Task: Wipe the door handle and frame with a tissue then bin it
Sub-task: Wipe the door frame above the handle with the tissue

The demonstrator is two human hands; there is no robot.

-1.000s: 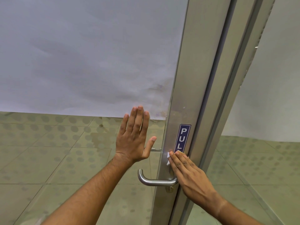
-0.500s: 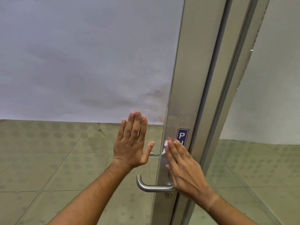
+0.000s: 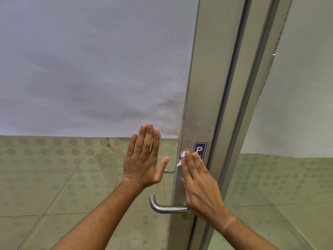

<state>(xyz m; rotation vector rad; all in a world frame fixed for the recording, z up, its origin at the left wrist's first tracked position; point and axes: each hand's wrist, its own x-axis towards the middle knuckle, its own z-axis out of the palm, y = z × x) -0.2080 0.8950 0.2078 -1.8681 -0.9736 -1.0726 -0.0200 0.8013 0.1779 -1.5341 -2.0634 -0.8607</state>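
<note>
A glass door has a brushed-metal frame (image 3: 203, 87) running up the middle of the view. My right hand (image 3: 200, 183) lies flat against the frame above the metal lever handle (image 3: 162, 206), pressing a small white tissue (image 3: 181, 158) under its fingertips; only a corner of the tissue shows. The fingers partly cover a blue PULL sticker (image 3: 200, 147). My left hand (image 3: 144, 159) is open, palm flat on the glass pane left of the frame, holding nothing.
A white frosted film (image 3: 90, 60) covers the upper glass. Through the lower glass I see a tiled floor (image 3: 54, 168). A second glass panel (image 3: 297, 105) with its own metal frame stands to the right.
My right hand has slid the tissue up the frame, from just above the handle to over the lower part of the PULL sticker. The left hand stays on the glass.
</note>
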